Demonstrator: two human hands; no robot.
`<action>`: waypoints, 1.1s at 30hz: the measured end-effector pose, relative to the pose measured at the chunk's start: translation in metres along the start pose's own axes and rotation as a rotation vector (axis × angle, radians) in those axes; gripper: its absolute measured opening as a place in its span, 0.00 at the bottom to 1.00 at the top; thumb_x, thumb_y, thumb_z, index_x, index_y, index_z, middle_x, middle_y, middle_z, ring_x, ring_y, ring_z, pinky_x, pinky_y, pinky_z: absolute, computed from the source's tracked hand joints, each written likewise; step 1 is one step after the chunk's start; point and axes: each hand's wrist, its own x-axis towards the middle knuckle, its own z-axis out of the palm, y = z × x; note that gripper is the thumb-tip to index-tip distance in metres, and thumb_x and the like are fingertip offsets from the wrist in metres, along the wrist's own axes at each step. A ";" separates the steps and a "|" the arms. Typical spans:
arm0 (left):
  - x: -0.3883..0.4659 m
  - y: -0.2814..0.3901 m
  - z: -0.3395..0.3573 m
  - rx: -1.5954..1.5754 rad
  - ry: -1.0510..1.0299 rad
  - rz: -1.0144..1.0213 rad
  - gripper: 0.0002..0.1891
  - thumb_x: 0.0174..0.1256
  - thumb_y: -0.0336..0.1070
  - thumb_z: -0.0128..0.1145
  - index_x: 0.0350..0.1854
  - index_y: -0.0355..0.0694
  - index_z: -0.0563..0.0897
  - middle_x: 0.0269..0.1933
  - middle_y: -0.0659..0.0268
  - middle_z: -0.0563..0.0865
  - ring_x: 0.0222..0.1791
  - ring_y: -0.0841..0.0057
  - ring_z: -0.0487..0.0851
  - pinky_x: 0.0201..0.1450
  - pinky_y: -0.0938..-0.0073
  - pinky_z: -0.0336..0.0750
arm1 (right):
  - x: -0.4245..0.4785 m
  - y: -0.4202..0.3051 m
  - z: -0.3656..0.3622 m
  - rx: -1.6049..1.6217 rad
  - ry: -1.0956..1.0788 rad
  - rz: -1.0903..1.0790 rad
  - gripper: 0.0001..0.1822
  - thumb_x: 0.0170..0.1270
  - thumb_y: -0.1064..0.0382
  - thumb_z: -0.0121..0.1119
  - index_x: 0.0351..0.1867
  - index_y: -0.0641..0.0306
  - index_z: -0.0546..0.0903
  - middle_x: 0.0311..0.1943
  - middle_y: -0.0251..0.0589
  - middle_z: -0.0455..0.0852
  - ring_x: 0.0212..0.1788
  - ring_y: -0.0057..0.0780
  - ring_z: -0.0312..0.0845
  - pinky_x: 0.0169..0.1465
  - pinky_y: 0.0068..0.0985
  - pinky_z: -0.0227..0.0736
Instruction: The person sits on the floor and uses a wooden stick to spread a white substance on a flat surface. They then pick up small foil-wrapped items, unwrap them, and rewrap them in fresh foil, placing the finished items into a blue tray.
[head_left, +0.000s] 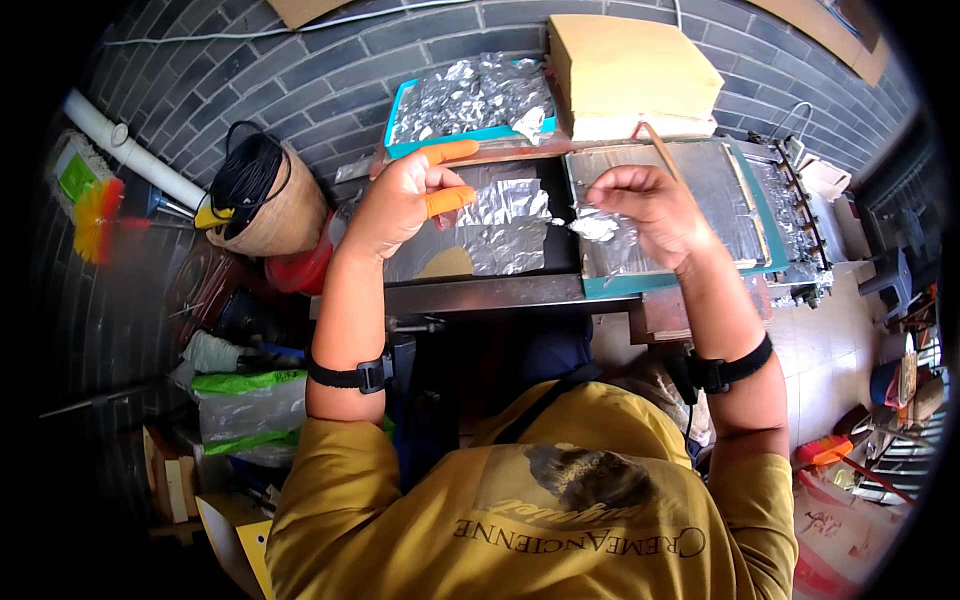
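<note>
My left hand wears orange finger cots on the index finger and thumb. Its index finger points right, and the other fingers curl in by the thumb. Right at the thumb tip lies the edge of a bright, wrinkled foil sheet; whether it is pinched there I cannot tell. A duller foil sheet lies just below, on the bench. My right hand has thumb and index finger together on a crumpled foil scrap. That scrap hangs over the left side of a foil-covered board with a green edge.
Behind my hands stands a turquoise tray heaped with crumpled foil. A thick tan block is beside it, with a thin wooden stick leaning at its front. Left of the bench are a bucket with black cable and a red basin.
</note>
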 end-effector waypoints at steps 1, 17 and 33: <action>-0.004 -0.006 -0.005 -0.001 0.017 -0.021 0.27 0.61 0.27 0.62 0.62 0.29 0.70 0.31 0.67 0.82 0.25 0.84 0.76 0.27 0.83 0.69 | 0.000 0.002 -0.002 -0.018 0.036 -0.009 0.05 0.58 0.73 0.62 0.36 0.69 0.83 0.35 0.39 0.86 0.41 0.23 0.79 0.51 0.19 0.71; -0.032 -0.118 -0.049 0.446 0.188 -0.426 0.37 0.53 0.34 0.71 0.66 0.34 0.68 0.33 0.64 0.84 0.26 0.83 0.77 0.26 0.80 0.72 | -0.003 0.002 -0.002 -0.023 0.065 -0.027 0.04 0.60 0.73 0.62 0.36 0.68 0.82 0.35 0.36 0.85 0.41 0.21 0.79 0.50 0.18 0.70; -0.036 -0.137 -0.062 0.434 0.469 -0.235 0.24 0.56 0.37 0.69 0.55 0.34 0.79 0.36 0.64 0.86 0.35 0.78 0.83 0.40 0.78 0.77 | -0.004 0.000 0.003 -0.057 0.047 -0.037 0.04 0.60 0.73 0.62 0.36 0.68 0.82 0.34 0.34 0.85 0.40 0.19 0.79 0.49 0.17 0.70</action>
